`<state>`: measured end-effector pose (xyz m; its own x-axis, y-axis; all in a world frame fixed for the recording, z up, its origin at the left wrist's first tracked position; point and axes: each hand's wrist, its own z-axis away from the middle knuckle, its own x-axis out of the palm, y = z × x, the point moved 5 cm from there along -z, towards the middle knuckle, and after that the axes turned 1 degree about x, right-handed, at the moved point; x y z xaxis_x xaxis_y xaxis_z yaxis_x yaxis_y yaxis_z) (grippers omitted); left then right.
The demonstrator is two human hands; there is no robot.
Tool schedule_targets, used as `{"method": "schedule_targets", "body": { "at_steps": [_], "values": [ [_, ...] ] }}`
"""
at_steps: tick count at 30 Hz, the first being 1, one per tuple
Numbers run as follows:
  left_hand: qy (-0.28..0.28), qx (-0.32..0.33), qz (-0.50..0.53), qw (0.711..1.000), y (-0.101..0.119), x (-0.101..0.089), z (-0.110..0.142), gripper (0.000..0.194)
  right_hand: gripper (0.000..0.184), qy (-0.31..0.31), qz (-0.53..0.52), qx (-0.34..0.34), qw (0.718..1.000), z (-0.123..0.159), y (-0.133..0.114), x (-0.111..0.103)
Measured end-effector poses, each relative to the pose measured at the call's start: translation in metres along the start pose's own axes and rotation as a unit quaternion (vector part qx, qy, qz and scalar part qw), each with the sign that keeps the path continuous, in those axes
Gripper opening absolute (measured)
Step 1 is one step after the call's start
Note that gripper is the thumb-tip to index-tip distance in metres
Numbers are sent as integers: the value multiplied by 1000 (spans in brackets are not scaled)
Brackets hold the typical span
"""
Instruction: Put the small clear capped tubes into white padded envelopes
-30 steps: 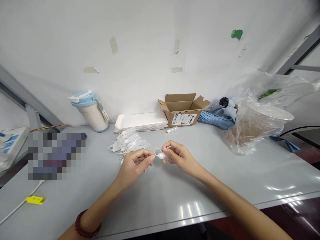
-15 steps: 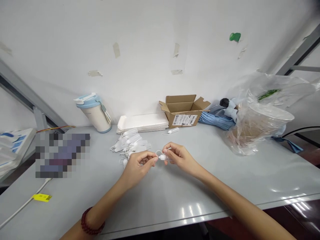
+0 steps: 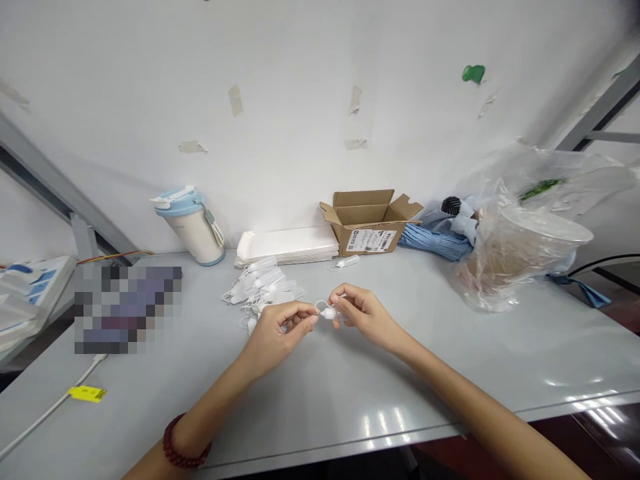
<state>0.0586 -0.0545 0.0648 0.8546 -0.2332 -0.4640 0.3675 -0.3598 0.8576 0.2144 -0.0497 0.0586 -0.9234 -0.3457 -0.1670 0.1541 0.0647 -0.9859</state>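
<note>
Between my hands is a small clear plastic bottle with a white pointed cap (image 3: 327, 313) and a thin pale loop arching over it. My right hand (image 3: 363, 313) is closed on the bottle's body, which the fingers largely cover. Thumb and index finger of my left hand (image 3: 283, 330) pinch at the cap's tip, where the loop's end seems to be; that small part is mostly hidden. Beside my left hand lies a pile of similar bottles (image 3: 265, 280) with loops. One more bottle (image 3: 348, 261) lies alone beyond my right hand.
At the back stand a blue-lidded tumbler (image 3: 193, 227), a stack of white trays (image 3: 287, 245) and an open cardboard box (image 3: 367, 233). Blue fabric (image 3: 435, 241) and a plastic-wrapped spool (image 3: 520, 253) are at the right. A white cable (image 3: 45, 420) crosses the grey table (image 3: 320, 407) at left.
The whole view has shifted slightly. My hands keep nearly the same grip; the bottle and loop have moved a little to the right, away from my left fingertips.
</note>
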Motion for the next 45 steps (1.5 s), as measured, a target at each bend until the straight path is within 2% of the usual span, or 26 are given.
{"method": "schedule_targets", "body": {
  "at_steps": [6, 8, 10, 13, 15, 17, 19, 20, 22, 24, 27, 32, 38, 41, 45],
  "values": [
    [-19, -6, -27, 999, -1, 6, 1, 17, 32, -5, 10, 3, 1000, -1, 6, 0],
    [-15, 2, -38, 999, 1, 2, 1, 18, 33, -11, 21, -8, 1000, -2, 6, 0],
    [24, 3, -41, 999, 2, -11, 0, 17, 34, -4, 39, -24, 999, -3, 7, -2],
    [149, -20, -30, 988, -3, -48, -2, 18, 35, 57, 102, -39, 992, -7, 13, -17],
    [238, -37, -37, 970, -10, -75, -2, 21, 33, 119, 200, -65, 971, -13, 18, -32],
    [294, -55, -48, 953, -20, -95, -2, 25, 34, 160, 319, -124, 926, -20, 22, -44],
    [295, -79, -71, 950, -31, -106, -5, 29, 38, 172, 415, -166, 878, -27, 27, -52],
    [280, -91, -85, 952, -36, -108, -6, 31, 41, 167, 457, -162, 858, -31, 31, -56],
    [246, -110, -110, 957, -44, -107, -9, 36, 44, 162, 522, -117, 830, -38, 40, -65],
    [225, -123, -126, 958, -49, -105, -10, 41, 47, 146, 554, -73, 817, -41, 47, -73],
    [232, -131, -153, 952, -51, -105, -9, 44, 51, 124, 557, -55, 819, -43, 51, -82],
    [252, -110, -193, 942, -45, -101, -7, 39, 50, 109, 539, -72, 832, -42, 50, -85],
    [238, -49, -199, 949, -29, -80, -7, 33, 36, 126, 556, -96, 816, -41, 44, -72],
    [193, 3, -217, 957, -20, -62, -7, 29, 34, 115, 573, -116, 803, -41, 42, -61],
    [136, 56, -234, 961, -9, -41, -6, 25, 34, 96, 580, -123, 800, -41, 43, -50]
  ]
}}
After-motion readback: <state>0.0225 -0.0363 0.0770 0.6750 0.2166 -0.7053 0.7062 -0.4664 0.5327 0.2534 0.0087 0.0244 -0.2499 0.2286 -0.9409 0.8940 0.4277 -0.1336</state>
